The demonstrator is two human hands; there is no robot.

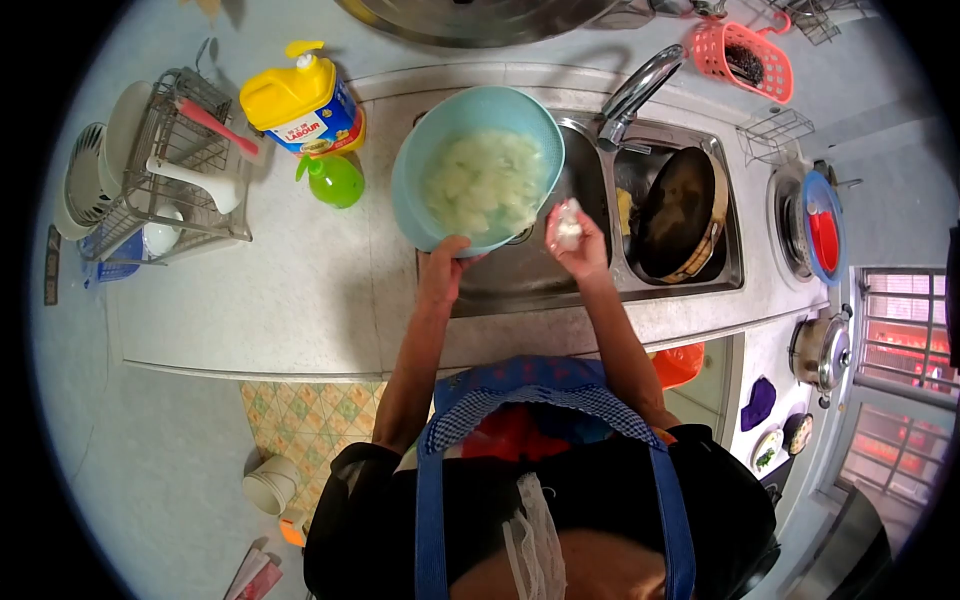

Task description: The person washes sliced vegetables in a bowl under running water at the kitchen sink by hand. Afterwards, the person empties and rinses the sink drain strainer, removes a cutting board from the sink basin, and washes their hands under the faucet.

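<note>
A large light-blue basin (405,190) is held over the left sink bowl, with cloudy liquid and pale pieces (485,185) inside. My left hand (443,268) grips its lower rim, fingers wrapped round the edge. To the right of the basin, my right hand (580,243) is closed round something white (568,228), perhaps a wad of thin plastic; its exact nature is unclear. That hand is over the steel sink (520,285), apart from the basin. The chrome faucet (640,95) stands behind the sink.
A dark pan (680,210) leans in the right sink bowl. Left of the basin stand a yellow detergent jug (300,105) and a green bottle (335,182). A wire dish rack (175,190) is further left. A pink basket (742,62) hangs at the back right.
</note>
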